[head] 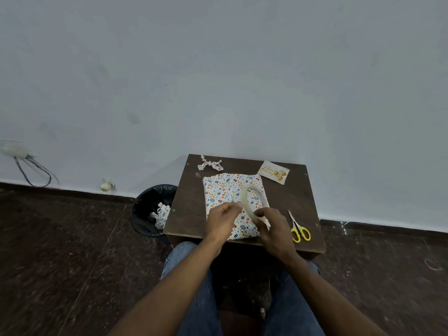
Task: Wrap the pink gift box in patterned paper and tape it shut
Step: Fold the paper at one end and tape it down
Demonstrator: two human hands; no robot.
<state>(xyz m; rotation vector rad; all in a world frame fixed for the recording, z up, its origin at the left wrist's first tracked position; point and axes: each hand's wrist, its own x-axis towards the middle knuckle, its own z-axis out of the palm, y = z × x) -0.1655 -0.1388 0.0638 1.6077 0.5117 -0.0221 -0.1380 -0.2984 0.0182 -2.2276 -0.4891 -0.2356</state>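
One wide-angle view only, worn on your head, looking forward and steeply down over your own forearms and lap. A small dark table (242,229) sits just beyond your knees, slightly right of center, close to the lens. Your left hand (221,220) and right hand (271,225) meet over it near 6 o'clock of the table. The pale wall (218,69) fills the upper half toward 12 o'clock; dark floor (60,238) spreads at 9 and 3 o'clock. Edges bow with lens distortion.

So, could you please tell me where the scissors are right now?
The scissors lie on the table's right side, just right of the right hand and the wrapped box.
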